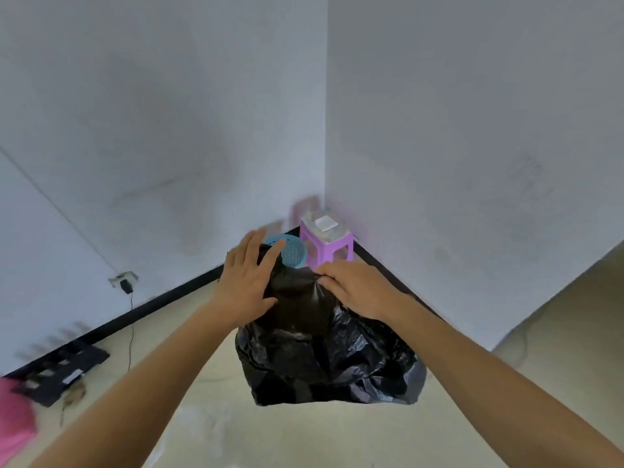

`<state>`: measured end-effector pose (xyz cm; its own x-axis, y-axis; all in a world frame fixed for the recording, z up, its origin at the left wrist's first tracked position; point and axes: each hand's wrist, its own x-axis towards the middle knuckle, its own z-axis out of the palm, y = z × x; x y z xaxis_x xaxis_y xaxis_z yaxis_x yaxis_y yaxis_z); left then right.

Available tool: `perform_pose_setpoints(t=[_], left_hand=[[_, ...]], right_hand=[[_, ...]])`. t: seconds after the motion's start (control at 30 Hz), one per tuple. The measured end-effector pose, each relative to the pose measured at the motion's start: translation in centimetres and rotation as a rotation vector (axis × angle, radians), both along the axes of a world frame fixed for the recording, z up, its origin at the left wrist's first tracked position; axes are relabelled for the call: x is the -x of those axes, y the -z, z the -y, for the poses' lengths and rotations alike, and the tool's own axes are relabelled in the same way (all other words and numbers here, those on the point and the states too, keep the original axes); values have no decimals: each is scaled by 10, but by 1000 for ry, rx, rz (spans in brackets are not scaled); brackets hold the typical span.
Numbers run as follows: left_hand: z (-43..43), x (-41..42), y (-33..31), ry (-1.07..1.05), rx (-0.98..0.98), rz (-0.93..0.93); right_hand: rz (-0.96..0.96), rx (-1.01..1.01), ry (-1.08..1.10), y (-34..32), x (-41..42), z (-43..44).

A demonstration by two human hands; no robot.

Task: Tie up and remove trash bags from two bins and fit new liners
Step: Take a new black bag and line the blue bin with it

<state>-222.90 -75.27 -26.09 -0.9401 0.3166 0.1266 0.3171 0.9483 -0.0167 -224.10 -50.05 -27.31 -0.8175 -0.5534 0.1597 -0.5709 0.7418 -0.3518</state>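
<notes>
Two bare forearms reach in from the bottom edge of the head view, the only one given, and meet over a black trash bag (324, 349). It bulges low and wide above the pale floor (304, 434), its top drawn up narrow between the hands. Whether its base rests on the floor or hangs just clear, I cannot tell.

The left hand (248, 275) lies flat on the bag's upper left side. Its fingers (256, 251) are straight and a little spread, the tips reaching across the near rim of a blue perforated bin (293, 255) just behind the bag. The right hand (361, 292) sits on the upper right side, its fingers (329, 275) curled down into the film. Creases fan out from them, so it seems to be pinching a fold at the neck.

That film is thin, glossy and crumpled; I judge it soft, slippery and easy to tear, and the load fairly light, since it sags loosely. The best hold is the gathered neck, bunched in a whole fist rather than nipped at one point, with slack left for a knot.

Beside the bin a purple stool (327, 248) stands in the corner of the walls. Well to the left a charger (125, 285) hangs at a wall socket.
</notes>
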Motion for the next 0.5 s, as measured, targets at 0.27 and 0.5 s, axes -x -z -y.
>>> perform_pose_setpoints(t=[0.27,0.5], left_hand=[[89,165,46,65,166,172],[169,294,50,-171,-51,71]], right_hand=[[114,-27,45,7,150,86],[409,-280,357,44,249,108]])
